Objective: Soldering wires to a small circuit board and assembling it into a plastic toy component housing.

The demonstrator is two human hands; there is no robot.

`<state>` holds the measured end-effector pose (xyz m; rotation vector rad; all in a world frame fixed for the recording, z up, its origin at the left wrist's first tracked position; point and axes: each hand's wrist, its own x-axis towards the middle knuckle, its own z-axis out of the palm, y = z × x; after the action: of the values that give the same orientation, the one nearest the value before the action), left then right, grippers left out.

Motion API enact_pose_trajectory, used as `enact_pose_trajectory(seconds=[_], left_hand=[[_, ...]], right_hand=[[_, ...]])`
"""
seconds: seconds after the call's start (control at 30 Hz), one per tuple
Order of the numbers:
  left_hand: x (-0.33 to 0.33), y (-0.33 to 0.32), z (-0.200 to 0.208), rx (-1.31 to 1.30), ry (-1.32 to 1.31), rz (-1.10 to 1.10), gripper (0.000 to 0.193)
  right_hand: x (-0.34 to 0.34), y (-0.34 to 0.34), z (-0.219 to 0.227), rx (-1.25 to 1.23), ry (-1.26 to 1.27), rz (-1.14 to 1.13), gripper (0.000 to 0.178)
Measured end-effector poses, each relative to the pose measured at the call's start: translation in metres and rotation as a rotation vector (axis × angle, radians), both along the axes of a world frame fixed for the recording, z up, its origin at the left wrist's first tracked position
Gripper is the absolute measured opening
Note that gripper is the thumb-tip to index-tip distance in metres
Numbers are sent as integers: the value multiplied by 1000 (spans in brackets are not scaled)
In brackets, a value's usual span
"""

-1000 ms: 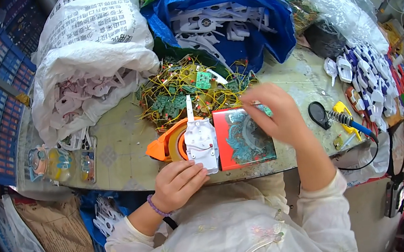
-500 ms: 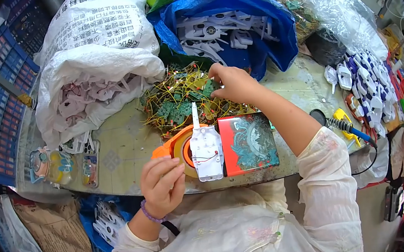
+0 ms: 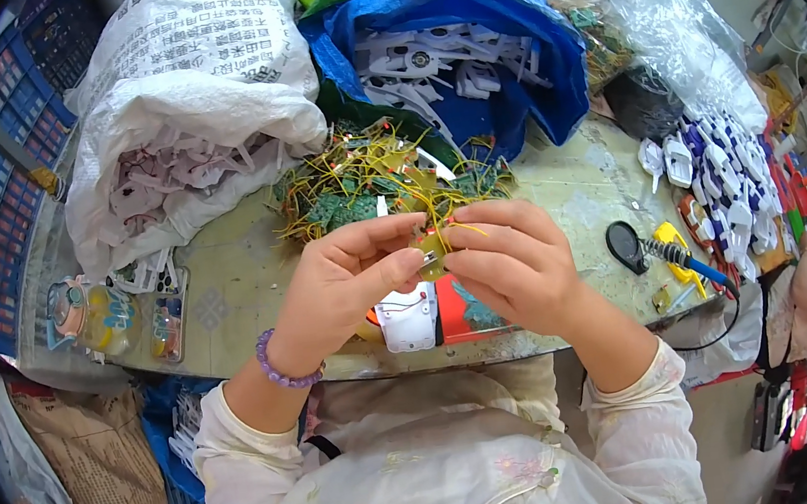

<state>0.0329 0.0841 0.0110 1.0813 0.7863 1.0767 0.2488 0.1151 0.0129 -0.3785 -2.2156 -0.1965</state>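
A small circuit board point(image 3: 433, 252) with yellow wires is held up between my two hands, above the near side of the table. My left hand point(image 3: 361, 272) pinches its left edge with thumb and fingers. On the other side, the fingers of my right hand point(image 3: 515, 258) are closed on the board and its wires. Beneath them lies a white plastic housing point(image 3: 408, 324), its upper part mostly hidden by my hands. Next to it is a red box point(image 3: 456, 314), also largely covered. Just beyond sits a tangled pile of green circuit boards and yellow wires point(image 3: 342, 199).
A white woven sack point(image 3: 194, 106) and a blue bag point(image 3: 558, 72), both with white plastic parts inside, stand at the back. To the right are a soldering iron point(image 3: 705, 267) and a heap of white and purple parts point(image 3: 727, 177). A drink bottle point(image 3: 107, 319) stands left.
My right hand has come back from the pile with a circuit board. My left hand has moved up and right, and both hands now meet at the board over the white housing.
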Motion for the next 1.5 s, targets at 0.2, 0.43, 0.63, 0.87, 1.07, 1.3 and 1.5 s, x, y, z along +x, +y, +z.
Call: enact_pose_trajectory(seconds=[0.2, 0.43, 0.63, 0.87, 1.07, 1.3, 1.5], left_hand=[[14, 0, -9, 125, -5, 102, 31], [44, -11, -20, 848, 515, 491, 40], [42, -19, -16, 1066, 743, 398, 41], [-8, -15, -38, 883, 835, 381, 26], [-17, -27, -56, 805, 884, 393, 25], [-36, -54, -87, 707, 668, 741, 5], [3, -59, -66, 943, 1118, 581, 21]], right_hand=[[18, -36, -28, -303, 300, -57, 30], [-21, -44, -44, -771, 670, 18, 51], [-14, -42, -38, -1110, 963, 131, 32], [41, -8, -22, -1172, 412, -143, 23], [38, 0, -31, -863, 86, 26, 21], [29, -7, -37, -524, -62, -162, 22], [27, -19, -39, -467, 138, -161, 24]])
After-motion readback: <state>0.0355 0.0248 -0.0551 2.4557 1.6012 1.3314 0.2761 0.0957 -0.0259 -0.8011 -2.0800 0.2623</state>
